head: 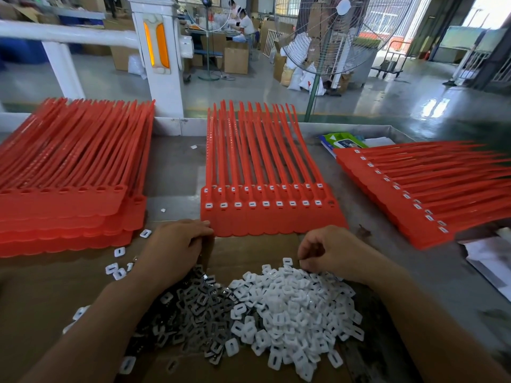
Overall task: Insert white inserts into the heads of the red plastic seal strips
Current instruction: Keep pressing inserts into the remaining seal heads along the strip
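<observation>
A sheet of joined red seal strips (271, 217) lies in the middle of the table, white inserts sitting in its heads, one head at the right end bare. A heap of white inserts (293, 308) lies on cardboard in front, with grey metal clips (193, 305) to its left. My left hand (174, 244) rests with curled fingers at the sheet's near left corner, above the metal clips. My right hand (331, 250) hovers at the top of the white heap, fingertips pinched together on what looks like a white insert.
A stack of red strip sheets with bare heads (66, 194) lies at the left. Another stack with inserts fitted (420, 189) lies at the right, next to papers (489, 258). Loose inserts (119, 252) dot the table. A standing fan (326, 51) rises behind the table's metal rim (359, 128).
</observation>
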`<action>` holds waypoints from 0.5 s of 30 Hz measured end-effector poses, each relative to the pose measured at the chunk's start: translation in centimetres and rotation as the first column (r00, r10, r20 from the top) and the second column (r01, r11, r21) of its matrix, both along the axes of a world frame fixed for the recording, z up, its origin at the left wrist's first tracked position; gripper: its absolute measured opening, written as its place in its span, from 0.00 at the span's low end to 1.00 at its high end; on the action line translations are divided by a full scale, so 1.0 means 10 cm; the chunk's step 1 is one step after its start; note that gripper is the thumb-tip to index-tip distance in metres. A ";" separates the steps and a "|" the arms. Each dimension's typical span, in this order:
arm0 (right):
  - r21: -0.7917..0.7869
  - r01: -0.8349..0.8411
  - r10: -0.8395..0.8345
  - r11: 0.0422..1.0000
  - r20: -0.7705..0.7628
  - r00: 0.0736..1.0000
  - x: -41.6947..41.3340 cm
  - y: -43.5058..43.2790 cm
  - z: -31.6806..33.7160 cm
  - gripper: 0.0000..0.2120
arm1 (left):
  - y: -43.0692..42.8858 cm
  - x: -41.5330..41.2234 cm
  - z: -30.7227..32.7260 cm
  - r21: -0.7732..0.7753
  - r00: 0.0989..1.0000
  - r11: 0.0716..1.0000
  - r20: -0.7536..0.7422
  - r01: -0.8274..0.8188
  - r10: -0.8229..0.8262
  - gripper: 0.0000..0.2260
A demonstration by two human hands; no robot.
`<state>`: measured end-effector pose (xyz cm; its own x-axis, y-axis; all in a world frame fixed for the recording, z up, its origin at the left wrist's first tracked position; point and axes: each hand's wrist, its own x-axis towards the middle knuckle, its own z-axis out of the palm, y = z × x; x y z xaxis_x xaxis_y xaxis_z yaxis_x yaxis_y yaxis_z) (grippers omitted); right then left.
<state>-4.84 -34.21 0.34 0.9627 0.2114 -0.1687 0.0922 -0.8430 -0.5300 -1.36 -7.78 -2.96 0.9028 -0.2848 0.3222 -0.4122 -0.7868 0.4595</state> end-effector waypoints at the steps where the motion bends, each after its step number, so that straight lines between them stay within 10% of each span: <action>1: -0.004 0.001 -0.001 1.000 0.006 1.000 0.00 0.00 -0.01 0.10 | 0.00 0.00 0.00 0.000 1.000 1.000 0.000 0.000 0.000 0.14; 15: 0.414 0.246 -0.273 0.877 0.006 0.962 0.04 -0.19 -0.07 0.08 | -0.02 -0.01 0.00 -0.004 1.000 1.000 -0.003 -0.001 0.001 0.14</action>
<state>-4.41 -36.08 -0.33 0.9981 -0.0104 -0.0605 -0.0561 -0.5540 -0.8306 -1.47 -7.96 -2.95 0.9042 -0.2823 0.3205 -0.4096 -0.7856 0.4638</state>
